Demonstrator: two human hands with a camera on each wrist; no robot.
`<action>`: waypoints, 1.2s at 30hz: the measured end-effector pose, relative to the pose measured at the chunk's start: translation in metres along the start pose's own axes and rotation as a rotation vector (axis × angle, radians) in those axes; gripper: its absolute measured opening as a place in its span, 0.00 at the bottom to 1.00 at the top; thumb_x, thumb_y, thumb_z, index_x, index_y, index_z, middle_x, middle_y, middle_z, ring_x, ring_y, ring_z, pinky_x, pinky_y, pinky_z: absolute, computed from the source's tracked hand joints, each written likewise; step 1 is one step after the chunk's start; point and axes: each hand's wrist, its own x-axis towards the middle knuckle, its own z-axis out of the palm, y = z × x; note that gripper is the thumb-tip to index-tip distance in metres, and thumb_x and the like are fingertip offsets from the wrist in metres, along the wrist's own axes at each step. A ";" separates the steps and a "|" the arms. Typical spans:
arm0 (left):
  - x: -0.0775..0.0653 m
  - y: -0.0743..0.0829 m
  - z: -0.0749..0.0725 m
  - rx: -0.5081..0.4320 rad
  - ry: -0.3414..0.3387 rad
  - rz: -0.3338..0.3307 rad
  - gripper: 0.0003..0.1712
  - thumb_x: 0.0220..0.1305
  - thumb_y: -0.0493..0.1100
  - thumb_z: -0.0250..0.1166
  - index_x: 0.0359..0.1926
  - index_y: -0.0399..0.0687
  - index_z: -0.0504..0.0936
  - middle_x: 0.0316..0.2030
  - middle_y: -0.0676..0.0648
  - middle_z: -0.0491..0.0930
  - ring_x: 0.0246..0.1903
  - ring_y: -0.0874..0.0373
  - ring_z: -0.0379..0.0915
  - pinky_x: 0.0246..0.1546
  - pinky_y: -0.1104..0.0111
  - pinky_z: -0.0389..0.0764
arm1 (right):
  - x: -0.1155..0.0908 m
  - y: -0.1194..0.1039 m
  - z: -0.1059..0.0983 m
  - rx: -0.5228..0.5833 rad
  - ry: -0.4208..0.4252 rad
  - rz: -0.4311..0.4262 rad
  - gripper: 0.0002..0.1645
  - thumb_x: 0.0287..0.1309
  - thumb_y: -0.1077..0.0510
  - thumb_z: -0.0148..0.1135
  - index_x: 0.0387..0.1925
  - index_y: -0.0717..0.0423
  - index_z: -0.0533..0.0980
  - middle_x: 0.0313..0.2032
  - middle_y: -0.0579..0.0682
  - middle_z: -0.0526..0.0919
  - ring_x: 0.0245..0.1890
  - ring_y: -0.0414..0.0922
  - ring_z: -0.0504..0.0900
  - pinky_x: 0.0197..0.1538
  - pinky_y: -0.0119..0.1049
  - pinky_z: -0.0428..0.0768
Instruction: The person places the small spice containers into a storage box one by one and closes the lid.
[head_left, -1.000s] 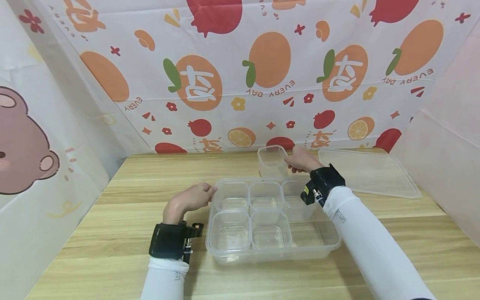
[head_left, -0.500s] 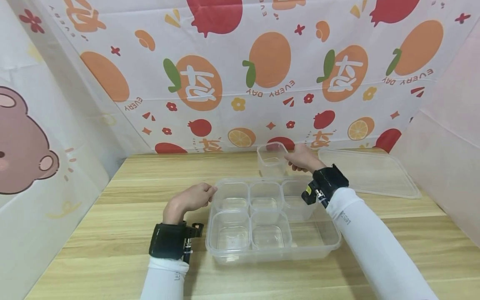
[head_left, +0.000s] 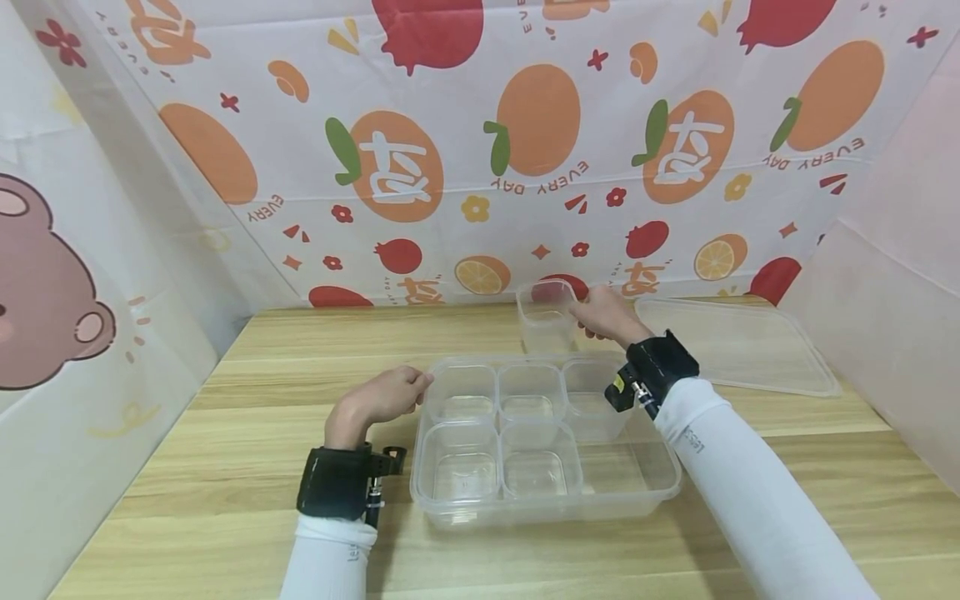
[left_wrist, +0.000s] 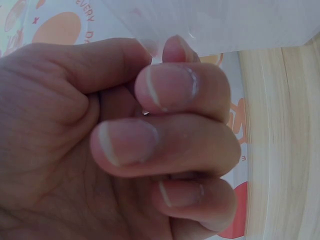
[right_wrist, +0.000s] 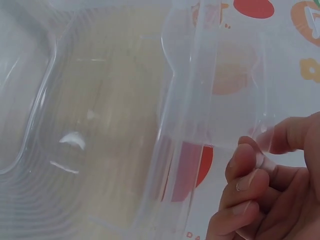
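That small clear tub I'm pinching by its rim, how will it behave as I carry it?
The small clear tub looks thin-walled and empty, so probably very light. The right hand pinches only one rim, so it may tilt or flex. Smooth plastic could slip.

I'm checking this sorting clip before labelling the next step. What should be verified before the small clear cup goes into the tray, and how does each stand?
1. Right hand has a grip on the small clear plastic cup: ok, fingers pinch its rim.
2. Cup off the wooden table: cannot tell.
3. Free slot in the clear plastic tray: ok, its near right corner holds no cup.
4. Left hand steadies the tray: ok, at its left rim.
5. Clear flat lid out of the way: ok, lying right of the tray.
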 end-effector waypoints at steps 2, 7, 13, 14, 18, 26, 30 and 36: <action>0.000 0.000 0.000 -0.002 -0.001 0.000 0.22 0.82 0.44 0.43 0.30 0.42 0.74 0.25 0.48 0.65 0.24 0.55 0.58 0.28 0.63 0.61 | -0.002 -0.001 0.000 -0.001 0.016 -0.013 0.22 0.71 0.55 0.52 0.23 0.64 0.76 0.17 0.52 0.73 0.18 0.47 0.71 0.25 0.33 0.68; 0.000 0.000 0.000 0.000 0.000 -0.006 0.21 0.82 0.44 0.43 0.31 0.42 0.74 0.25 0.48 0.65 0.25 0.55 0.58 0.29 0.63 0.61 | -0.003 -0.002 0.001 -0.018 0.053 -0.044 0.23 0.69 0.55 0.51 0.19 0.61 0.75 0.16 0.52 0.73 0.18 0.48 0.72 0.25 0.35 0.67; 0.000 0.000 0.000 0.011 -0.002 -0.004 0.21 0.82 0.44 0.43 0.31 0.42 0.73 0.26 0.48 0.66 0.26 0.55 0.59 0.29 0.63 0.61 | -0.001 -0.003 0.002 -0.035 0.084 -0.054 0.24 0.69 0.55 0.54 0.16 0.60 0.75 0.15 0.52 0.73 0.17 0.48 0.72 0.23 0.35 0.63; 0.001 0.000 0.000 0.013 -0.002 -0.003 0.21 0.82 0.44 0.43 0.31 0.42 0.73 0.26 0.48 0.66 0.26 0.55 0.59 0.29 0.63 0.62 | -0.001 -0.003 0.002 -0.035 0.087 -0.053 0.25 0.69 0.54 0.54 0.16 0.60 0.75 0.14 0.52 0.72 0.17 0.48 0.72 0.23 0.35 0.63; 0.001 0.000 0.000 0.018 -0.001 -0.003 0.21 0.82 0.44 0.43 0.31 0.42 0.73 0.27 0.48 0.66 0.26 0.55 0.59 0.29 0.63 0.62 | -0.001 -0.004 0.003 -0.018 0.090 -0.055 0.27 0.72 0.53 0.54 0.15 0.59 0.74 0.14 0.51 0.71 0.17 0.49 0.71 0.23 0.36 0.62; 0.002 -0.001 0.000 0.028 0.002 0.011 0.21 0.82 0.43 0.43 0.31 0.41 0.73 0.27 0.47 0.67 0.26 0.55 0.60 0.30 0.64 0.62 | -0.002 -0.004 0.002 0.038 0.106 -0.066 0.27 0.73 0.52 0.54 0.18 0.61 0.77 0.15 0.51 0.72 0.18 0.49 0.71 0.25 0.37 0.64; 0.002 -0.001 0.001 0.031 0.002 0.007 0.21 0.82 0.44 0.43 0.31 0.41 0.73 0.27 0.47 0.67 0.26 0.55 0.60 0.30 0.64 0.62 | -0.003 -0.003 0.000 0.081 0.107 -0.079 0.25 0.72 0.53 0.55 0.19 0.62 0.76 0.15 0.51 0.71 0.18 0.49 0.71 0.25 0.36 0.65; 0.001 -0.001 0.001 0.022 0.004 0.000 0.21 0.82 0.44 0.43 0.31 0.41 0.74 0.27 0.47 0.67 0.26 0.55 0.60 0.30 0.63 0.62 | -0.007 -0.003 -0.005 0.115 0.125 -0.113 0.23 0.71 0.56 0.54 0.21 0.64 0.78 0.17 0.57 0.73 0.19 0.49 0.69 0.25 0.35 0.65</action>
